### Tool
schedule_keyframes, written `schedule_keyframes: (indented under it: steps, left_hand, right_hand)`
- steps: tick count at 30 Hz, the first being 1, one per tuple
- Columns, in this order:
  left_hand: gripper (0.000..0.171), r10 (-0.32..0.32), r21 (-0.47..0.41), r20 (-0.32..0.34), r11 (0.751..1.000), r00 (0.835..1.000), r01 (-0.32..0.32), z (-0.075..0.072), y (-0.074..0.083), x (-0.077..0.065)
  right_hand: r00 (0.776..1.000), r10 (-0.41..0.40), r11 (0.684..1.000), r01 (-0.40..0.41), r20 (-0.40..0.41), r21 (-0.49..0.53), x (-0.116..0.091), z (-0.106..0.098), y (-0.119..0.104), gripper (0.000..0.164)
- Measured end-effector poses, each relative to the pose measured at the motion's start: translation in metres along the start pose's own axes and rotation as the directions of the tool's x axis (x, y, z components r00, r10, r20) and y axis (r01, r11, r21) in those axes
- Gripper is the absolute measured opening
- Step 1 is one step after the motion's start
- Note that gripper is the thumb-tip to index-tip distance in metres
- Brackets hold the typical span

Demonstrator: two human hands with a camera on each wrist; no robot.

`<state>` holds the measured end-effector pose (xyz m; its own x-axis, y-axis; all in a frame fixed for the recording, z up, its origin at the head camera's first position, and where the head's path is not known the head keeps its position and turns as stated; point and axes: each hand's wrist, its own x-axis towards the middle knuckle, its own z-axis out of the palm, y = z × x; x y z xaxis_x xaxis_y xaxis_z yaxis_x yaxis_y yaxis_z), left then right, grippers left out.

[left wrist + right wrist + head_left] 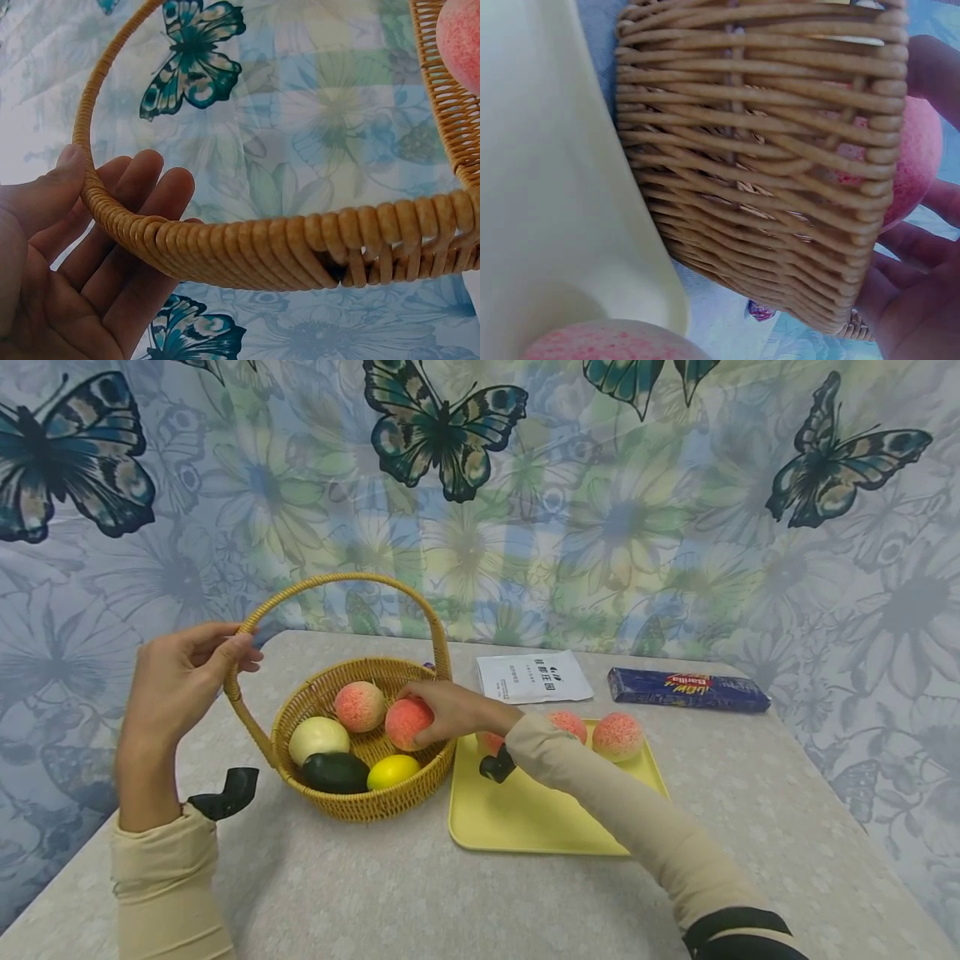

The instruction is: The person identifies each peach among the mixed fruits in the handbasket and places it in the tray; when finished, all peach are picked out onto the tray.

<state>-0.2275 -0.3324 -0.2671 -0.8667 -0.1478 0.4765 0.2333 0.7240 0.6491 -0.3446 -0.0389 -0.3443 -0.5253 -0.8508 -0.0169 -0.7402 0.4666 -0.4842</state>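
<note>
Handle between thumb and fingers of left hand, peach in curled grip of right hand, just inside a wicker basket.
Front of basket: yellow fruit, dark green fruit; farther in, pale round fruit, second peach; alongside, peaches on a yellow tray; behind, white packet, dark blue box. Step in hand, seemingly: loading peaches; next move's likely call: lowering, then loosened right fingers.
</note>
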Motion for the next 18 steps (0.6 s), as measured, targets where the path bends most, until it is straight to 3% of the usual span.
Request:
schedule_keyframes:
  steps: [8, 18]
  left_hand:
    - [0.038, -0.012, 0.008, 0.002, 1.0, 1.0, 0.012, -0.001, 0.001, -0.001]
    - [0.039, -0.009, 0.01, -0.002, 1.0, 1.0, 0.009, 0.0, 0.001, -0.001]
  right_hand:
    - [0.998, 0.006, 0.994, 0.002, -0.068, 0.113, -0.011, 0.004, 0.002, 0.062]
    - [0.985, 0.014, 0.987, 0.014, -0.173, 0.16, -0.019, 0.01, 0.004, 0.067]
